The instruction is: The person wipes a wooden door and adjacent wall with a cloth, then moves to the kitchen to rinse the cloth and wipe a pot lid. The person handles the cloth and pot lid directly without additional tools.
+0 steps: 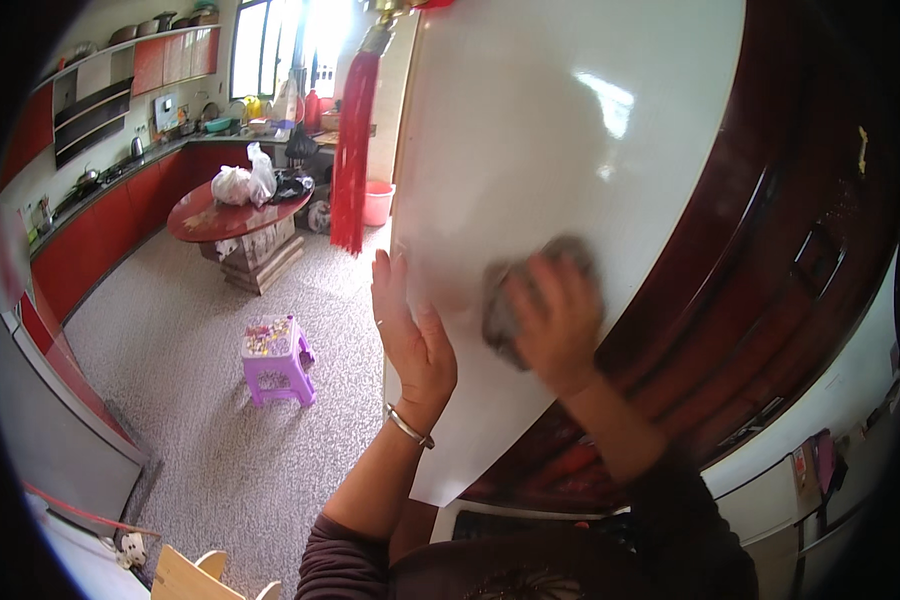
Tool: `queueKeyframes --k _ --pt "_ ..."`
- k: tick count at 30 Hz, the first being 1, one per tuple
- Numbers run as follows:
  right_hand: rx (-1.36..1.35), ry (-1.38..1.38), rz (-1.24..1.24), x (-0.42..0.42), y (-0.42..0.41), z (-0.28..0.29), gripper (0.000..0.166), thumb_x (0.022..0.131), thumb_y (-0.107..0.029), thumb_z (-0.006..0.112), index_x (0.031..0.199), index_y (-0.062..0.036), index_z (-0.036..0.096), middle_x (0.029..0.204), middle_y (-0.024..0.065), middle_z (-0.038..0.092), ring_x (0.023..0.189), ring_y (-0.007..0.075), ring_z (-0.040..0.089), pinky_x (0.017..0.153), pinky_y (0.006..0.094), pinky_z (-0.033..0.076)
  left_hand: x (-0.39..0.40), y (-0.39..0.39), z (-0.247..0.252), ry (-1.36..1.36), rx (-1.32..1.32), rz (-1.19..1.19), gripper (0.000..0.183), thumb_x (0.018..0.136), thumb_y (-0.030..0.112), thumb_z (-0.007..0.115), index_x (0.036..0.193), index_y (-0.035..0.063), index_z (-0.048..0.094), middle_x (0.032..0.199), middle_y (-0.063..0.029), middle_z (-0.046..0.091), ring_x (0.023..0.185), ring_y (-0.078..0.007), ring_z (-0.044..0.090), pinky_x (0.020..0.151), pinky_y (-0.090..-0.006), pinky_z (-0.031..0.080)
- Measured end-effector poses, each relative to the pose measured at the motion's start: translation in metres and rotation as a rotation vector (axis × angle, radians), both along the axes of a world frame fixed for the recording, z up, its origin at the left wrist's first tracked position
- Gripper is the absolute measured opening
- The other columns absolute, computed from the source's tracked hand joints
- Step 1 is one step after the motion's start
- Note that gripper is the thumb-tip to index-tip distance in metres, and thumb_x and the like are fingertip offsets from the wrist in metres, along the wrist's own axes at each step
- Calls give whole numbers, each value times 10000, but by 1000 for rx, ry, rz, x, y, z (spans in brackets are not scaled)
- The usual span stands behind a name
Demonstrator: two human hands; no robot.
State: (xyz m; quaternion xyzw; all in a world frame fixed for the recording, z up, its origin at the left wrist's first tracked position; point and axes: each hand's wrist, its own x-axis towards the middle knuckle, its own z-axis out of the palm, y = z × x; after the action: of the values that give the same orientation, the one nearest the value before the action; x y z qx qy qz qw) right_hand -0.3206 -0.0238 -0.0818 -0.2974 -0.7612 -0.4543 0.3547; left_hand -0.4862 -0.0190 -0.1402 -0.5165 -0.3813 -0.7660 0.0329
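Note:
A dark grey cloth [501,315], blurred, lies under my right hand [559,315] and is pressed to a glossy white wall panel [510,150]. My left hand [418,337] is raised at the panel's left edge with fingers extended, and nothing shows in it; whether the palm touches the edge is unclear. A metal bangle [409,427] circles the left wrist. Above that hand hangs a long red tassel [354,157] from a gold-coloured fitting.
Right of the panel stands a glossy dark red door [765,270]. To the left, a purple plastic stool [281,367] stands on the patterned floor [195,420]. Behind it, a red oval table [202,217] bears plastic bags [232,186]. A wooden chair [191,576] shows at the bottom.

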Motion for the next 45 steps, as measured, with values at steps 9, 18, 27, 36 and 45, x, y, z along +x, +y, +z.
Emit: queueKeyframes --k 9,18,27,36,45 --pt "-507 -491 83 42 -13 -276 391 906 -237 482 1289 -215 557 1390 -86 457 1311 104 383 1035 252 403 33 41 1 223 -62 391 540 942 169 416 1450 7 328 1539 -247 207 1437 -418 146 1151 -538 69" --pt "-215 -72 61 70 -14 -62 365 831 -198 566 1186 -250 634 1318 16 524 1185 281 517 965 407 455 37 47 -1 254 -39 445 533 993 259 359 1459 6 307 1537 -249 205 1432 -413 165 1154 -528 89" --pt "-35 505 206 58 2 -36 394 711 35 571 1084 -56 660 1303 215 488 1236 446 423 1046 517 340 43 49 0 242 -5 408 556 955 217 373 1461 -2 305 1543 -261 182 1440 -423 133 1154 -530 58" --pt "-322 379 254 64 -18 -122 365 739 -7 633 1089 -104 674 1259 202 498 1087 415 502 950 481 440 31 49 -4 287 -22 471 553 996 278 353 1468 0 282 1548 -252 170 1435 -430 138 1154 -531 78" --pt "25 448 268 46 -1 119 475 722 54 615 1168 -109 635 1356 116 470 1311 377 385 1062 461 375 33 52 -2 315 -6 514 575 1020 370 308 1465 6 283 1541 -244 193 1421 -417 175 1156 -518 115"
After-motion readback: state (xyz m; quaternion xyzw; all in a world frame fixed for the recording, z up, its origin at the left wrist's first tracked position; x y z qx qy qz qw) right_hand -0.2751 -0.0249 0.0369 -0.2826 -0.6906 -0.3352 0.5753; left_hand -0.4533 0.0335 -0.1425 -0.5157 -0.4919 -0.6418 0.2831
